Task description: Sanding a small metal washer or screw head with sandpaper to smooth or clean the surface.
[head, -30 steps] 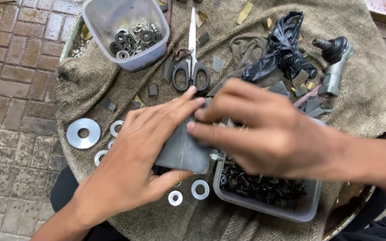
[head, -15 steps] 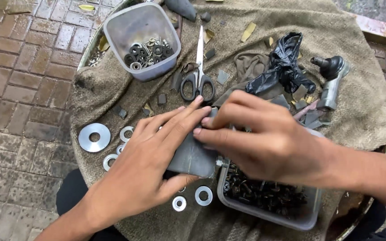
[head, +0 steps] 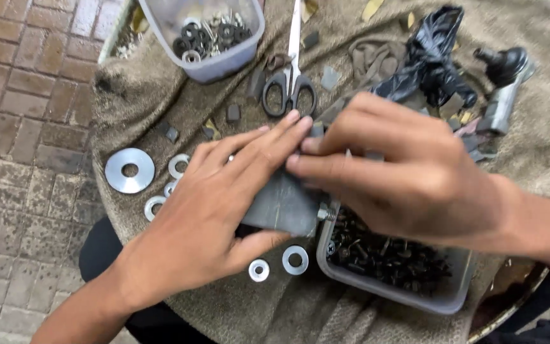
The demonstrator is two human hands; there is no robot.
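Two hands of ours meet over a burlap-covered bench (head: 160,108): our left hand (head: 214,210) and right hand (head: 408,178) both pinch a flat grey rubber piece (head: 281,205) between them. Just below sits a clear tub of dark screws (head: 389,261); a second tub of washers (head: 208,32) stands at top. Black-handled scissors (head: 291,86) and loose steel washers (head: 130,170) lie around.

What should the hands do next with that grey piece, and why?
Probably push the bolt further through the grey piece. Both the left hand and the right hand pinch that piece, and the bolt's end sticks out at its lower edge, just above the tub of dark screws.
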